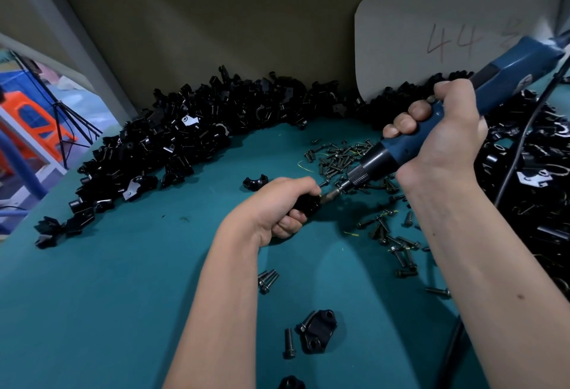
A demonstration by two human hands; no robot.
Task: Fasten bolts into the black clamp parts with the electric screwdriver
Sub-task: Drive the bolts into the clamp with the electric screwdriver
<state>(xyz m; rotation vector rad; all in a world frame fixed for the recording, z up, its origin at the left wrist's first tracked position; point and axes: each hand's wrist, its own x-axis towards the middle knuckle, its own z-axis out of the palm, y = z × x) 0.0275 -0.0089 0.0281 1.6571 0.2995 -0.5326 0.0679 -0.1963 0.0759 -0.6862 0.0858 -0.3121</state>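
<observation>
left hand (279, 203) grips black clamp part (303, 203) | right hand (444, 129) grips electric screwdriver (462, 104) | tip maybe on a bolt

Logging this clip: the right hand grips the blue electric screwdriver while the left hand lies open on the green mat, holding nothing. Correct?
Not quite. In the head view the left hand is curled round a black clamp part, with the blue electric screwdriver, gripped by the right hand, angled to it.
</observation>
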